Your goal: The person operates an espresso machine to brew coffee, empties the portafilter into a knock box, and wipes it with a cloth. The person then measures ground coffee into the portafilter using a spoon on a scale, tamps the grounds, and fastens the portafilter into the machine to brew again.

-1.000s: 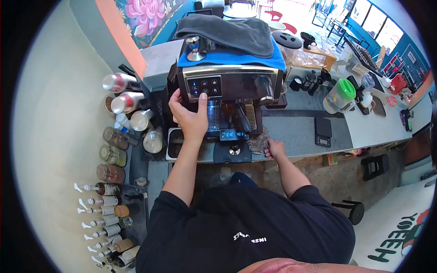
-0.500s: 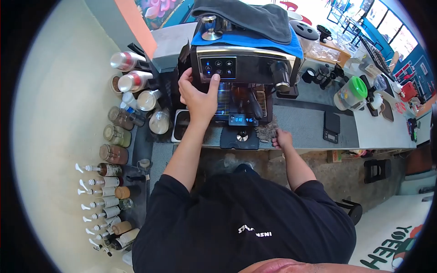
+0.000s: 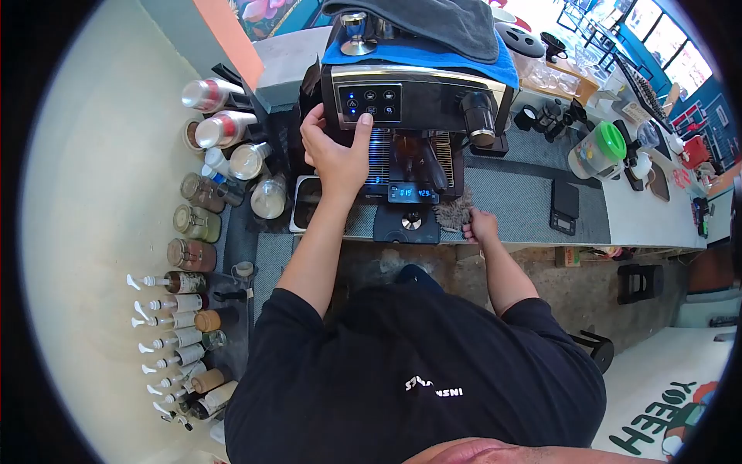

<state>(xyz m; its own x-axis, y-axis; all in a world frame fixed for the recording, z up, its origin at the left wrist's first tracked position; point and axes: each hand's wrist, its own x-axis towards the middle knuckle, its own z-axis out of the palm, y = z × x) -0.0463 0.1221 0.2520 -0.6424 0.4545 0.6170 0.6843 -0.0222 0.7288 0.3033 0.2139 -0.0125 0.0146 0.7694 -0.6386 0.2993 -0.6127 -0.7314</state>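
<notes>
My left hand (image 3: 336,158) is at the front left of the espresso machine (image 3: 433,100). Its thumb touches the lower edge of the lit button panel (image 3: 370,104), and the fingers spread apart along the machine's left side. A portafilter with a dark handle (image 3: 434,170) sits under the machine's front. Below it, a small scale (image 3: 413,193) shows blue digits on the drip tray. My right hand (image 3: 483,226) rests at the counter's front edge with curled fingers, beside a shaggy grey cloth (image 3: 454,214). Whether it pinches the cloth is unclear. A tamper (image 3: 411,221) stands on a black mat (image 3: 386,228).
Jars (image 3: 197,223) and pump bottles (image 3: 185,301) line the left side. A black scale (image 3: 564,206) lies on the counter to the right, near a green-lidded container (image 3: 599,151). Cloths (image 3: 421,31) and another tamper (image 3: 357,35) sit atop the machine. A black stool (image 3: 639,284) stands on the floor.
The digits on the small scale have risen. My right hand has barely moved, and my left thumb stays at the panel. The view has shifted slightly.
</notes>
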